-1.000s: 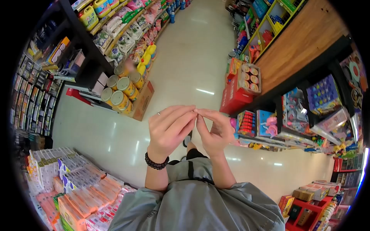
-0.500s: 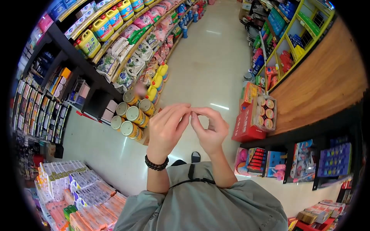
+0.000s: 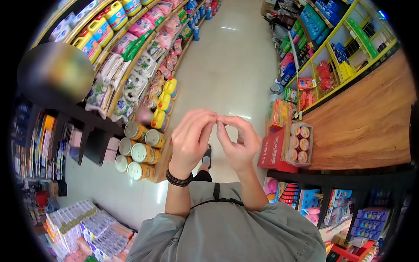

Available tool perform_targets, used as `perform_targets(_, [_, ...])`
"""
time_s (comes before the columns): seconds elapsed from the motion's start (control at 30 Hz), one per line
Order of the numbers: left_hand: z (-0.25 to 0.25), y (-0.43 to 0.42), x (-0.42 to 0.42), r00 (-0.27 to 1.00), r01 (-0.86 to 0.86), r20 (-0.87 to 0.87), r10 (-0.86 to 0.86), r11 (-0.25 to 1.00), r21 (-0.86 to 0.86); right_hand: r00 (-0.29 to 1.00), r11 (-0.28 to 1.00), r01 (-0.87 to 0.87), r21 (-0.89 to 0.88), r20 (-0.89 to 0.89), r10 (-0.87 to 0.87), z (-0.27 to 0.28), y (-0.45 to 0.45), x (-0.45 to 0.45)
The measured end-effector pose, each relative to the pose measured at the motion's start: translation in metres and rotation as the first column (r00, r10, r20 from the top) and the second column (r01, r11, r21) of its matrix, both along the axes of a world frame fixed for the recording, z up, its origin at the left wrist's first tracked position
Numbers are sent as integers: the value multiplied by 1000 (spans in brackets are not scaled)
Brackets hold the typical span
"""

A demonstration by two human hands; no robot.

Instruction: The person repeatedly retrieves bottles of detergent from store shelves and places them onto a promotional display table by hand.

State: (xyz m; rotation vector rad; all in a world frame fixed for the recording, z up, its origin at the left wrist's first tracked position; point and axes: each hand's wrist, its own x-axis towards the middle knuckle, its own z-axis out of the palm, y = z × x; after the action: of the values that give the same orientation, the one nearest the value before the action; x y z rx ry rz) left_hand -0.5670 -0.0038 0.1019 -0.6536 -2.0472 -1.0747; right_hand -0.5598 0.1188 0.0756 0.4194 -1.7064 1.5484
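My left hand, with a dark beaded bracelet on its wrist, is raised in front of my body. Its fingers are bent and drawn together into a pinch. Facing it, my right hand curves its thumb and index finger into a ring. The fingertips of both hands meet in the middle. Anything pinched between them is too small or too hidden to make out. Below and to the left of my left hand stand several yellow cans with pale lids.
Shelves of bagged goods and yellow jugs line the left side. On the right, a red carton and a pack of round tubs stand beside a wooden panel. Wrapped packs are stacked at lower left. The aisle floor runs ahead.
The view has moved forward along the aisle and turned slightly; the cans and left shelves now sit further left. A foot shows beneath my hands. My hands keep nearly the same pinched pose.
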Motion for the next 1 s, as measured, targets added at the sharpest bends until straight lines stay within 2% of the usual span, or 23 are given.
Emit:
perform_targets(0.17, [3, -13, -98, 997, 13, -71, -13, 1000, 7, 999, 999, 37, 40, -13, -36, 7, -11, -95])
perform_targets(0.3, [10, -22, -169, 999, 38, -21, -36, 997, 64, 996, 996, 85, 36, -10, -85, 12, -23, -165])
perform_targets(0.47, [10, -23, -235, 996, 86, 15, -87, 993, 80, 996, 996, 90, 21, -23, -90, 14, -29, -226])
perform_targets(0.6, [10, -19, -285, 990, 134, -48, -130, 988, 78, 995, 994, 105, 24, -7, -104, 17, -26, -267])
perform_targets(0.7, [8, -14, -320, 985, 174, -34, -172, 981, 89, 995, 995, 98, -7, -10, -98, 13, -23, -301])
perform_targets(0.87, [-2, 4, -381, 976, 218, -24, -217, 967, 133, 999, 985, 30, -169, 24, -26, 0, -13, -357])
perform_targets(1.0, [-12, 21, -437, 966, 227, 65, -249, 944, 241, 999, 968, -42, -247, 0, 44, -4, -2, -417])
